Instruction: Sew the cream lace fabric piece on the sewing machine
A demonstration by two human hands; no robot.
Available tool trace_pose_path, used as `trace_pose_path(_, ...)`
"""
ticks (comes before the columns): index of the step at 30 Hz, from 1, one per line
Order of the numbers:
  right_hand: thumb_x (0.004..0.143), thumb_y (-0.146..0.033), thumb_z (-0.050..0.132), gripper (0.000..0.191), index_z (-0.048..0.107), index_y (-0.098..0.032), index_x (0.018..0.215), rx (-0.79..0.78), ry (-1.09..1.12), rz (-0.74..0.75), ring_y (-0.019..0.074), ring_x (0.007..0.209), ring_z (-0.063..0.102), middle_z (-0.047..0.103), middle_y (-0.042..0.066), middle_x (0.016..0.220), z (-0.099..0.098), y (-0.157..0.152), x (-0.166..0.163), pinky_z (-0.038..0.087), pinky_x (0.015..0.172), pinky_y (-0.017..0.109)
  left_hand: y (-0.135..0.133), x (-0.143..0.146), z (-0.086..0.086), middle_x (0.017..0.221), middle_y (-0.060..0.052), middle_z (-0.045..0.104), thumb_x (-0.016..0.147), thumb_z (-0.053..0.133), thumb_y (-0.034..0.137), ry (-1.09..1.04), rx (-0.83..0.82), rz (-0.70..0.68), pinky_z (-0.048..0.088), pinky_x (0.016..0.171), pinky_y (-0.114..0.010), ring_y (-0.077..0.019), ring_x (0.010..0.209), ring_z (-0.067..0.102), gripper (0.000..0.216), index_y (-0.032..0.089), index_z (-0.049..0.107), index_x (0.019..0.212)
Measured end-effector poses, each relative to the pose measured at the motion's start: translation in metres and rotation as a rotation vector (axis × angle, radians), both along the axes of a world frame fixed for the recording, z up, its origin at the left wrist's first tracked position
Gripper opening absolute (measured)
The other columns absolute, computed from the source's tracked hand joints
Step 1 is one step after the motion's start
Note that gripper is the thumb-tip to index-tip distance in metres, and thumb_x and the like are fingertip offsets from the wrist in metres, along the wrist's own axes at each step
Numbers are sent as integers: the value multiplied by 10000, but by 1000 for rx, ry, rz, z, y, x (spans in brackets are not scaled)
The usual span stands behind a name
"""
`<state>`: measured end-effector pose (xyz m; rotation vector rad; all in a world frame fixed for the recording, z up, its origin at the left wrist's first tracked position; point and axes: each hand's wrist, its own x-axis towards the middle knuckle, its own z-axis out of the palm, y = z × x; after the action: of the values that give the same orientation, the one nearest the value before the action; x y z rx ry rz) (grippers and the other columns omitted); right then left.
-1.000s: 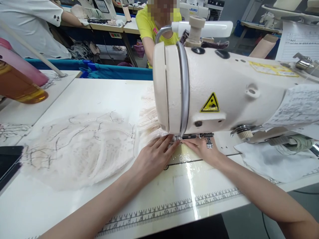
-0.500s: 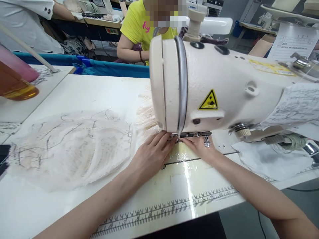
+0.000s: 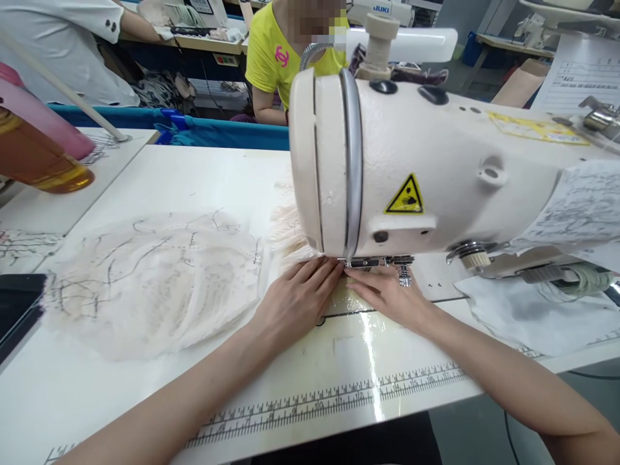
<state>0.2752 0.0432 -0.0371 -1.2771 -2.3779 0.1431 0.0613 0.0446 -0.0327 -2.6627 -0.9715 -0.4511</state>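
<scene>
My left hand [image 3: 295,300] lies flat on pale lace fabric [image 3: 290,242] just left of the presser foot [image 3: 361,263] of a cream sewing machine [image 3: 416,168], fingers stretched toward the needle. My right hand [image 3: 390,294] rests flat on the machine bed right of the foot, fingertips meeting the left hand's at the foot. The machine head hides the fabric behind the needle. A stack of similar lace pieces [image 3: 150,284] with dark thread lines lies to the left on the white table [image 3: 194,187].
A printed ruler strip [image 3: 339,400] runs along the table's front edge. White fabric [image 3: 527,316] lies at the right under the machine arm. An amber and pink bottle [image 3: 39,148] stands far left. A person in a yellow shirt [image 3: 285,58] sits beyond the blue bin [image 3: 194,132].
Both hands have stayed at the presser foot, the right drawn back slightly toward me. The view shifted a little, and the person in yellow behind has moved.
</scene>
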Motion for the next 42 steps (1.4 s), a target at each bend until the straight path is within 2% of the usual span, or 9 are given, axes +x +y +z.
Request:
trace_pose_path(8, 949, -403, 465, 314, 646, -292, 1180, -52, -32, 8, 205, 904, 652, 706, 54, 989, 4, -2, 1, 483, 880, 413, -1, 1, -1, 1236, -128, 625, 926, 430, 157, -1, 29, -2, 525, 932, -405, -279, 1142, 594, 341, 48, 592, 1207)
trace_pose_path(13, 952, -419, 445, 345, 609, -307, 1234, -97, -89, -23, 228, 967, 642, 699, 58, 1025, 8, -3, -1, 485, 888, 426, -1, 1, 0, 1253, -130, 611, 932, 420, 174, 5, -19, 33, 513, 950, -417, -277, 1169, 578, 361, 66, 574, 1239)
trace_pose_path(25, 975, -442, 370, 387, 580, -282, 1257, 21, -159, -29, 252, 1047, 618, 699, 68, 1024, 6, -3, -4, 465, 909, 470, 0, 3, 2, 1290, -147, 586, 914, 430, 197, 48, -32, 81, 480, 971, -412, -287, 1199, 548, 390, 41, 561, 1246)
trace_pose_path(29, 970, -434, 385, 357, 624, -286, 1191, 9, -99, -54, 241, 1004, 640, 702, 60, 1043, 0, -2, -2, 471, 910, 468, 0, 4, 3, 1271, -149, 599, 911, 434, 206, 38, -32, 88, 477, 959, -419, -293, 1190, 549, 378, 59, 574, 1230)
trace_pose_path(34, 961, -438, 413, 331, 658, -268, 1106, -85, 33, -92, 228, 937, 663, 721, 27, 992, -2, 1, 0, 498, 861, 421, -3, 5, 4, 1220, -153, 620, 914, 440, 212, 7, -3, 90, 483, 920, -420, -294, 1144, 566, 347, 82, 589, 1199)
trace_pose_path(38, 945, -456, 435, 328, 670, -245, 1036, -159, 112, -102, 232, 898, 668, 722, 44, 923, 3, 3, 2, 516, 809, 400, -1, 5, 13, 1135, -132, 642, 924, 446, 254, -135, -150, 207, 489, 846, -439, -297, 1073, 579, 292, 143, 607, 1141)
trace_pose_path(40, 937, -475, 439, 347, 669, -234, 1036, -150, 141, -86, 237, 876, 669, 721, 55, 934, 4, 3, 3, 510, 831, 421, 10, 6, 20, 1062, -124, 651, 932, 438, 281, -231, -241, 304, 493, 756, -421, -294, 995, 592, 265, 152, 623, 1069)
trace_pose_path(42, 927, -515, 432, 394, 673, -221, 1030, -136, 144, -101, 249, 837, 670, 720, 70, 927, 2, 3, 4, 497, 850, 456, 30, 8, 26, 990, -108, 651, 933, 432, 278, -270, -266, 365, 488, 673, -368, -264, 920, 603, 242, 148, 633, 967)
